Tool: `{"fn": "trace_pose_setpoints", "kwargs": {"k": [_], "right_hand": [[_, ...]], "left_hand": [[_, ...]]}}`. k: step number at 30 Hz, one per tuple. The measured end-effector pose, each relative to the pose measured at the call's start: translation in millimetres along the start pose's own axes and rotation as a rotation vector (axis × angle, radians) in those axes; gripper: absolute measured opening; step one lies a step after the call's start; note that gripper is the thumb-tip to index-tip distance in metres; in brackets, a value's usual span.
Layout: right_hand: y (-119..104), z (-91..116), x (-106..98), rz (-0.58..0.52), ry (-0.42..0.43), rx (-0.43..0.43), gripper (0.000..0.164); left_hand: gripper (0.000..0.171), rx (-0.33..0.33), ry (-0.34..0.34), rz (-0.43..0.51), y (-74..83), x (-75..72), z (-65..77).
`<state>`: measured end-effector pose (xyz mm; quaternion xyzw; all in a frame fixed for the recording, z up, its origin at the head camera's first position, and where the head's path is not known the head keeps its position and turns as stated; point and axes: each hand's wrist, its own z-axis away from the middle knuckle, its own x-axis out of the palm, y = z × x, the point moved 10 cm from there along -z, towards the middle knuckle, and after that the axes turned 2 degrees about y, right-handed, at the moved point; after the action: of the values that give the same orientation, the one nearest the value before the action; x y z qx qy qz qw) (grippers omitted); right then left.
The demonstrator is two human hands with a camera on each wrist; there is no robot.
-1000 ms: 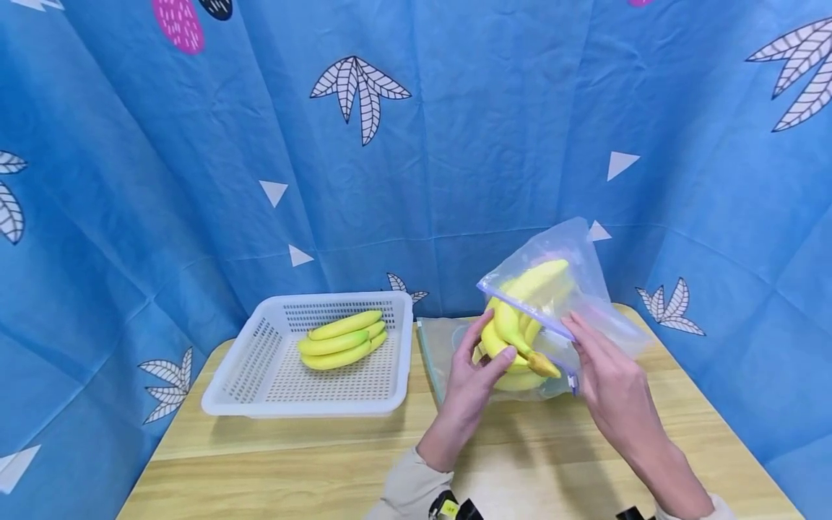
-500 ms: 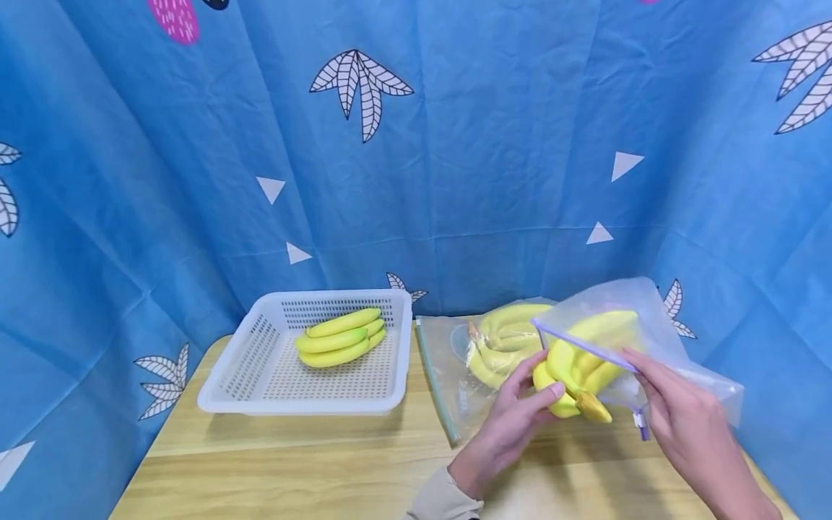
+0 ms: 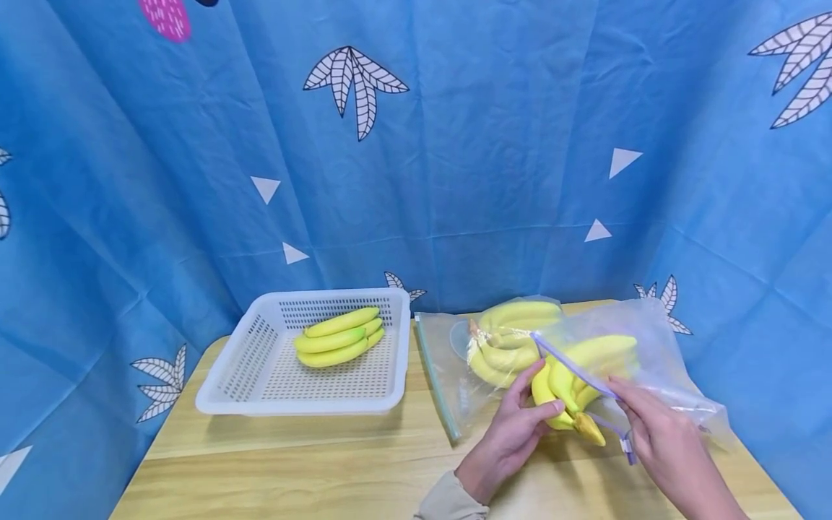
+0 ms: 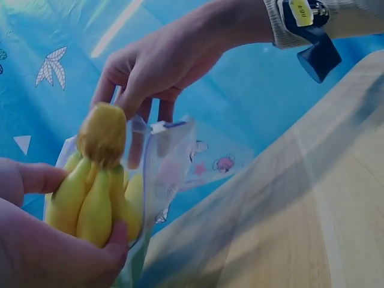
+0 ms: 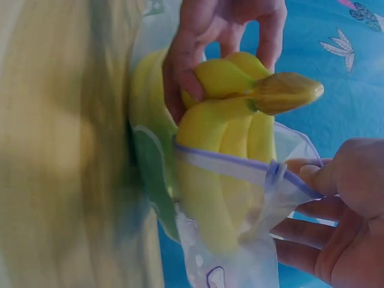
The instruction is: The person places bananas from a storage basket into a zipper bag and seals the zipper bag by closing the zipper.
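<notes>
In the head view my left hand [image 3: 503,440] grips a bunch of yellow bananas [image 3: 546,390] near its brown stem. The tips of the bunch lie inside a clear zip bag [image 3: 656,347] with a purple zip edge, while the stem end sticks out of its mouth. My right hand [image 3: 669,440] pinches the bag's mouth edge beside the slider. The right wrist view shows the thumb of that hand [image 5: 354,204] on the purple edge and its other fingers behind the film. In the left wrist view the stem [image 4: 102,135] points up between both hands.
Behind the left hand, a second clear bag [image 3: 445,339] with a teal zip edge lies on the wooden table [image 3: 312,469], holding another banana bunch [image 3: 507,359]. A white perforated basket [image 3: 217,404] at the left contains more bananas [image 3: 334,339]. A blue curtain [image 3: 455,144] hangs behind.
Both hands have moved right and down with the bunch and the purple-edged bag, mostly in the first half second. The second bag now shows more fully behind them.
</notes>
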<state>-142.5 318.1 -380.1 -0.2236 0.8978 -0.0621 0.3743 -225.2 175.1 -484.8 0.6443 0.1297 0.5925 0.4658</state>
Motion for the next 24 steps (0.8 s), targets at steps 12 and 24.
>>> {"fn": "trace_pose_setpoints", "kwargs": {"k": [12, 24], "right_hand": [[-2.3, 23.2, 10.3, -0.06, -0.024, 0.021, 0.061], [-9.3, 16.0, 22.2, -0.046, -0.033, 0.051, 0.062]], "left_hand": [[0.076, 0.104, 0.203, 0.036, 1.7, -11.8, -3.4], [0.07, 0.15, 0.22, 0.095, 4.7, -19.0, -5.0]]}}
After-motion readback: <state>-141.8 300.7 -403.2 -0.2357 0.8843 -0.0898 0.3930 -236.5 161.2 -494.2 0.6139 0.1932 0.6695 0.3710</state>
